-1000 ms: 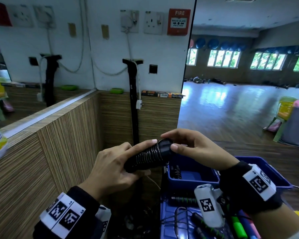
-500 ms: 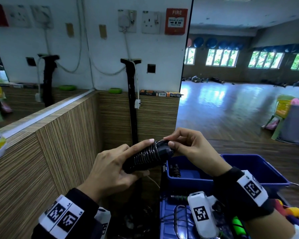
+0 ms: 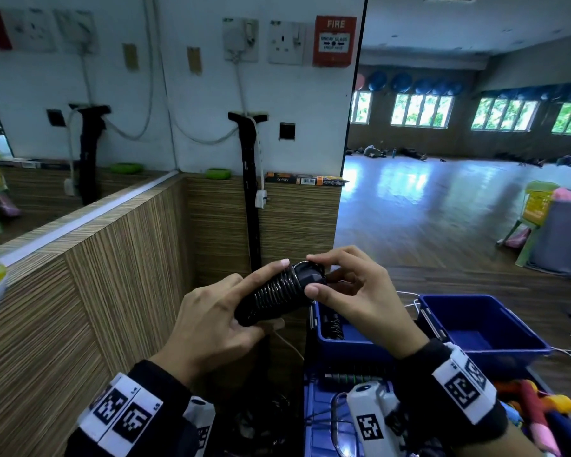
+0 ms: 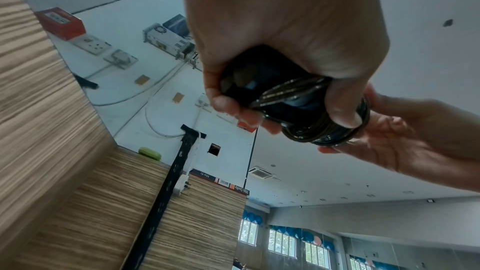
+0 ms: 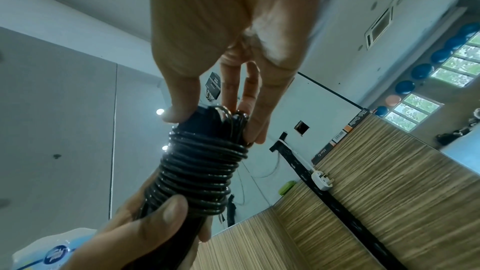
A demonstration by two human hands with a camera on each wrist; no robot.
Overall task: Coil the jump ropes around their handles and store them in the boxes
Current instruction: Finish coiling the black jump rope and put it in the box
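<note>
A wood-grain partition (image 3: 89,285) stands at the left under a white wall (image 3: 205,103) with sockets and a red fire alarm (image 3: 333,41); a mirror on the right shows a hall with windows. Two blue boxes (image 3: 482,328) sit low on the right, the nearer holding a coiled rope. The left hand (image 3: 211,321) grips the black handles (image 3: 277,295), wound with rope (image 5: 200,171), its forefinger lying along the coils. The right hand (image 3: 353,291) pinches the bundle's upper end between thumb and fingertips. Since a second ago the bundle has stayed above the near box's left edge, and the right fingers have moved to the tip.
</note>
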